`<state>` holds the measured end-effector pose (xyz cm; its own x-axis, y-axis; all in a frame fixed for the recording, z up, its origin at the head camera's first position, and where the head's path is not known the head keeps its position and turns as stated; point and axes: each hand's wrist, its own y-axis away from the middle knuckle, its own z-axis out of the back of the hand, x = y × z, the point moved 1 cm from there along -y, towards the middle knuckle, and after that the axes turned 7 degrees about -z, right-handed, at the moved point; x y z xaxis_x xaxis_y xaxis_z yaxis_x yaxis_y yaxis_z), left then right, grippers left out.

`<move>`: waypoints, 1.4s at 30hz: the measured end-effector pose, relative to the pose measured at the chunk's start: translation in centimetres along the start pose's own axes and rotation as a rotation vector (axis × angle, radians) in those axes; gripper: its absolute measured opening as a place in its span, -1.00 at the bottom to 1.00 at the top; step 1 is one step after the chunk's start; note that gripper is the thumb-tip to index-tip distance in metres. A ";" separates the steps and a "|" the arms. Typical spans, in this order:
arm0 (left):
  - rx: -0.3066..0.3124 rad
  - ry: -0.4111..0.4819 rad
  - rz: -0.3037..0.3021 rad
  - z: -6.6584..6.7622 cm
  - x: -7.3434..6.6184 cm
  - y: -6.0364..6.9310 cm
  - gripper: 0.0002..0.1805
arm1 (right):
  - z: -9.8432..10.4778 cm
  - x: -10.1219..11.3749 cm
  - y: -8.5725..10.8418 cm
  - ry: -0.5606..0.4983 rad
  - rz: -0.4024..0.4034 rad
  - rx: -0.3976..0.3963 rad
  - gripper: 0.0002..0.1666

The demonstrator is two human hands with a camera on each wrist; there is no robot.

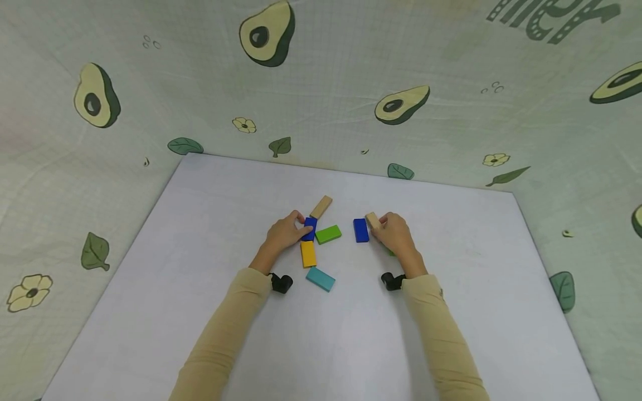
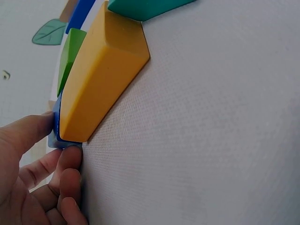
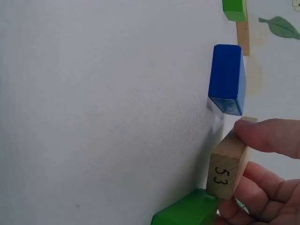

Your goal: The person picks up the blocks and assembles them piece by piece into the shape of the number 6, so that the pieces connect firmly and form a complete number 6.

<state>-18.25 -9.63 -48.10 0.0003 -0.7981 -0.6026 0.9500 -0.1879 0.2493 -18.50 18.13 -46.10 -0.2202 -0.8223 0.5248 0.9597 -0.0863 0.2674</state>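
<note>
My left hand (image 1: pixel 286 231) pinches a blue block (image 1: pixel 310 225) between thumb and fingers; in the left wrist view this blue block (image 2: pixel 56 126) shows behind the end of a yellow block (image 2: pixel 101 75). My right hand (image 1: pixel 398 234) holds a plain wooden block (image 1: pixel 372 220); the right wrist view shows this wooden block (image 3: pixel 227 161) marked 53, between thumb and fingers. A second blue block (image 1: pixel 361 230) lies just left of it. Under the right hand a green block (image 3: pixel 187 211) is partly hidden.
Beside the left blue block lies a green block (image 1: pixel 328 234), with another wooden block (image 1: pixel 321 206) beyond it. A teal block (image 1: pixel 320 279) sits nearer the front. A patterned cloth hangs behind the white table (image 1: pixel 346 345).
</note>
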 end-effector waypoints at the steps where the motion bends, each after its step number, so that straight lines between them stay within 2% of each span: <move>1: 0.000 0.000 0.002 0.0 0.0 0.0 -0.59 | 0.0 0.1 0.1 -0.001 0.002 -0.008 -0.53; 11: 0.002 -0.003 0.003 0.0 0.1 0.0 -0.58 | 0.0 1.2 0.9 -0.066 0.068 -0.088 -0.55; 24: 0.005 0.003 -0.002 0.1 0.1 0.0 -0.58 | -1.6 3.7 1.5 -0.110 0.062 -0.076 -0.55; 32: 0.009 0.007 0.002 -0.1 0.1 -0.1 -0.57 | -2.8 5.1 1.5 -0.148 0.097 -0.076 -0.57; 38: 0.005 0.011 -0.001 0.1 0.0 0.0 -0.58 | -3.5 5.5 1.4 -0.161 0.122 -0.071 -0.58; 42: 0.006 0.008 0.002 0.2 -0.2 0.1 -0.58 | -3.7 5.4 1.5 -0.130 0.128 -0.074 -0.58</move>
<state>-18.20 -9.63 -47.83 0.0049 -0.7937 -0.6082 0.9483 -0.1894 0.2548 -17.61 11.51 -45.88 -0.1121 -0.7502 0.6517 0.9904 -0.0310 0.1346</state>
